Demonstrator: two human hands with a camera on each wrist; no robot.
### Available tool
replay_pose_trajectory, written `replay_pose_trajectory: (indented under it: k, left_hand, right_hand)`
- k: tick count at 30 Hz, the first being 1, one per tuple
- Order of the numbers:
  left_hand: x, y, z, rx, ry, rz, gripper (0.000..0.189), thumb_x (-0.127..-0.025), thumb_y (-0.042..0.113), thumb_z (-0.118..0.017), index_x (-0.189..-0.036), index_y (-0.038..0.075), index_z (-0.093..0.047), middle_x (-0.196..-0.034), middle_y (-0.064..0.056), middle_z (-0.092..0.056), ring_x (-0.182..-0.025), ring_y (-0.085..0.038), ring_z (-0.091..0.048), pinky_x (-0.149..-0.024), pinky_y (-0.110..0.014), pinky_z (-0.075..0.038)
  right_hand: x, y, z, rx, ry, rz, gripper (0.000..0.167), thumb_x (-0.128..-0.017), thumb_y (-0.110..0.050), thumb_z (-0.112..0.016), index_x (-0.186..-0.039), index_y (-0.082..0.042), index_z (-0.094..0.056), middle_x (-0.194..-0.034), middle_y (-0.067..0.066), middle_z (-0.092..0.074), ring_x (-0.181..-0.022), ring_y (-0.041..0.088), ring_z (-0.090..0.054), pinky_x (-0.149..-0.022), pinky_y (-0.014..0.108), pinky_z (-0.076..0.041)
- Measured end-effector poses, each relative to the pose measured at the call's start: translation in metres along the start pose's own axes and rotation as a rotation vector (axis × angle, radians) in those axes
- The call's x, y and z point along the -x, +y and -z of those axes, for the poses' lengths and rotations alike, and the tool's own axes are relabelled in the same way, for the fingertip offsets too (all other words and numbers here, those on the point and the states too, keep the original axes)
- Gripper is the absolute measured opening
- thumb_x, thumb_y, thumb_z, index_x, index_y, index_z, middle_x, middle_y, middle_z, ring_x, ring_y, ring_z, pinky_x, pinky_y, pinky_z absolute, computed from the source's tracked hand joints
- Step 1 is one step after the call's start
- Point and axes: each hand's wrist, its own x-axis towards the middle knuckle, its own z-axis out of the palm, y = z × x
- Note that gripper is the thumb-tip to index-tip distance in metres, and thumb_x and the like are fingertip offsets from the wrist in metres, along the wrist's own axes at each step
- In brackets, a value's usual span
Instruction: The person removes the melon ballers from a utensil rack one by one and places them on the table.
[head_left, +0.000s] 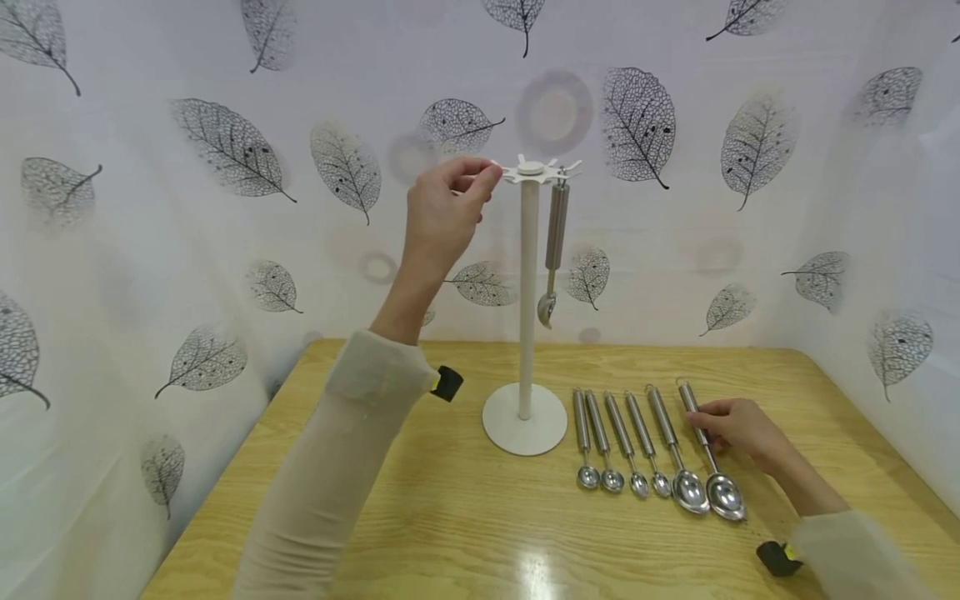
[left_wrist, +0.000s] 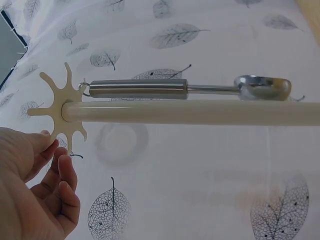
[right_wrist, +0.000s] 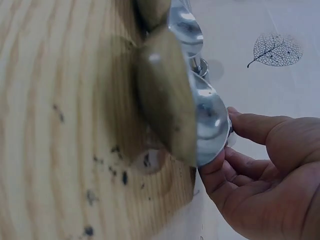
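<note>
A white utensil stand (head_left: 528,292) stands upright on its round base, with a star-shaped ring of hooks (head_left: 530,171) on top. My left hand (head_left: 446,204) pinches one hook tip between thumb and fingers. From the opposite side of the ring hangs a steel scoop (head_left: 556,229), bowl down; the left wrist view shows its loop around a hook. My right hand (head_left: 742,429) grips the handle of the rightmost scoop (head_left: 725,497), which lies in the row on the table. In the right wrist view, that scoop's bowl (right_wrist: 210,122) hides part of the fingers.
Several more scoops of different bowl sizes lie side by side left of my right hand, including a large scoop (head_left: 688,492) and a small scoop (head_left: 588,477). The wooden table (head_left: 420,517) meets a leaf-patterned curtain (head_left: 360,275) behind the stand.
</note>
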Motion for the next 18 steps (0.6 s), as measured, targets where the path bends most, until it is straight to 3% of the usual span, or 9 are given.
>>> replay_pose_trajectory:
  k: [14,18]
  left_hand:
    - [-0.0004,0.0015,-0.0004,-0.01,-0.002,-0.004,0.021,-0.104,0.025,-0.072,-0.116,0.01,-0.079,-0.093,-0.004,-0.074,-0.075,-0.017,-0.064,-0.069,-0.027,-0.054]
    - [-0.0003,0.0018,0.0002,-0.015,0.0,0.002,0.021,-0.104,0.025,-0.072,-0.116,0.01,-0.079,-0.094,-0.004,-0.074,-0.076,-0.017,-0.065,-0.07,-0.027,-0.054]
  right_hand:
    - [-0.0033,-0.0012,-0.0052,0.091,0.012,0.014,0.039,-0.105,-0.018,-0.068,-0.115,0.02,-0.065,-0.075,0.005,-0.059,-0.063,0.019,-0.059,-0.056,0.027,-0.049]
    - [-0.0048,-0.002,-0.0062,0.118,0.008,0.021,0.04,-0.103,-0.016,-0.07,-0.115,0.021,-0.064,-0.074,0.005,-0.06,-0.064,0.019,-0.06,-0.056,0.027,-0.052]
